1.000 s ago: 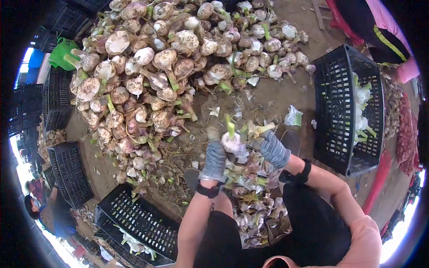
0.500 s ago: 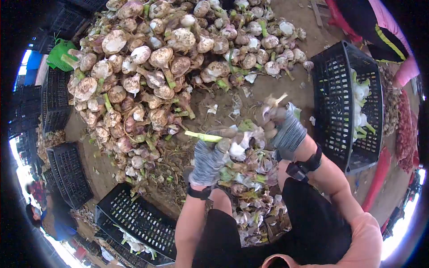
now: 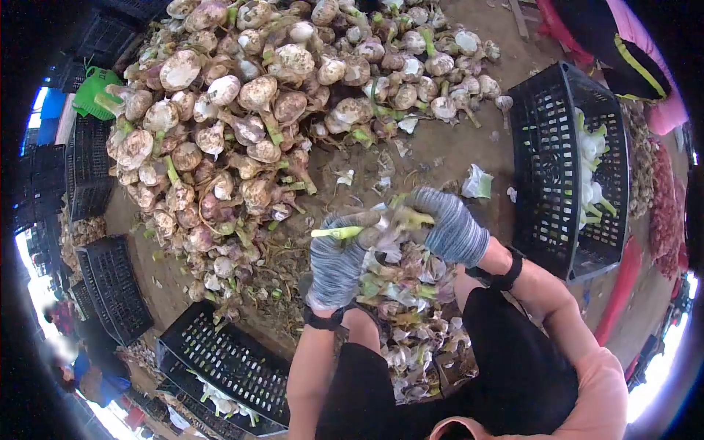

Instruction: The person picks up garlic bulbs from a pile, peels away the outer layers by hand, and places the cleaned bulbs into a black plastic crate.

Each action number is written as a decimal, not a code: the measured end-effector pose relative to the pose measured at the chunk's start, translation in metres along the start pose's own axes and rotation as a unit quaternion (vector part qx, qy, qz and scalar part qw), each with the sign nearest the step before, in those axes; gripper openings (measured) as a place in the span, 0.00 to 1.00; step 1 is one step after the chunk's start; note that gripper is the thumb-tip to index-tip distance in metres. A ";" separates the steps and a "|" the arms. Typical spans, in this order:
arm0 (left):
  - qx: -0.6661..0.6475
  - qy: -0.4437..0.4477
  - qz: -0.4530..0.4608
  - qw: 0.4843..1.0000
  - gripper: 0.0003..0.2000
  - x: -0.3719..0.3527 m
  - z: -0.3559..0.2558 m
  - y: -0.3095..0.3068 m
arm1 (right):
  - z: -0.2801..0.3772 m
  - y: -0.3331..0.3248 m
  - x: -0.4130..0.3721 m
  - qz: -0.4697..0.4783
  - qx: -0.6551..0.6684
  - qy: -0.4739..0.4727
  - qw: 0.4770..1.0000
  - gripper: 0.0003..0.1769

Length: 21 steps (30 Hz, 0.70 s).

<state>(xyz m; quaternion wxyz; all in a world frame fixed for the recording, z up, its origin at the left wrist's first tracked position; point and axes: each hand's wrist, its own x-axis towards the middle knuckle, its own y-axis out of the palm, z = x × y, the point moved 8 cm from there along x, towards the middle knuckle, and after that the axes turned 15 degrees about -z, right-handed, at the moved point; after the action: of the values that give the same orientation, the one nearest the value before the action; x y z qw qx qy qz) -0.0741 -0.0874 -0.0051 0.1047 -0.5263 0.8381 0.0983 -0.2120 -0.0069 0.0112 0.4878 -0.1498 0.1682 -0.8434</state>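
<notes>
Both my hands wear grey knit gloves and meet over one garlic bulb [image 3: 385,238]. My left hand [image 3: 334,260] grips the bulb, its green stalk [image 3: 336,233] poking out to the left. My right hand [image 3: 447,227] closes on the bulb's outer skins from the right. Below my hands, between my knees, lies a heap of peeled skins and leaves [image 3: 411,323]. A big pile of dirty unpeeled garlic [image 3: 249,110] covers the ground ahead.
A black crate [image 3: 546,169] with clean white bulbs stands on the right. Another black crate [image 3: 227,363] with a few bulbs sits at lower left, more crates [image 3: 110,286] beyond it. Another person in pink and black [image 3: 623,51] is at the upper right; other people at far left.
My right hand, which had pulled away to the upper right with torn skin, has come back to the bulb. The bulb was turned from stalk-up to stalk-left a second ago.
</notes>
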 end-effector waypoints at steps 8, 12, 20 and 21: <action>-0.202 -0.187 0.030 0.961 0.19 -0.005 0.052 0.004 | -0.059 0.043 -0.053 0.287 -0.093 0.049 0.952 0.16; -0.299 -0.267 0.001 0.916 0.21 0.003 0.088 0.005 | -0.013 0.016 -0.052 0.307 0.265 0.207 0.890 0.20; -0.255 -0.311 -0.095 0.911 0.22 0.003 0.105 -0.013 | -0.047 0.000 -0.030 0.115 -0.397 -0.137 0.900 0.14; -0.227 -0.291 -0.111 0.923 0.21 0.003 0.100 -0.015 | -0.036 -0.004 -0.021 0.107 -0.311 -0.086 0.941 0.14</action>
<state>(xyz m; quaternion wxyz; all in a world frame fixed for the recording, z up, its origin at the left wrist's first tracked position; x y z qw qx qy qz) -0.0545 -0.0689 -0.1028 0.2317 -0.5742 0.6622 0.4220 -0.2203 0.0187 -0.0215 0.5166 -0.3472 0.3944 -0.6761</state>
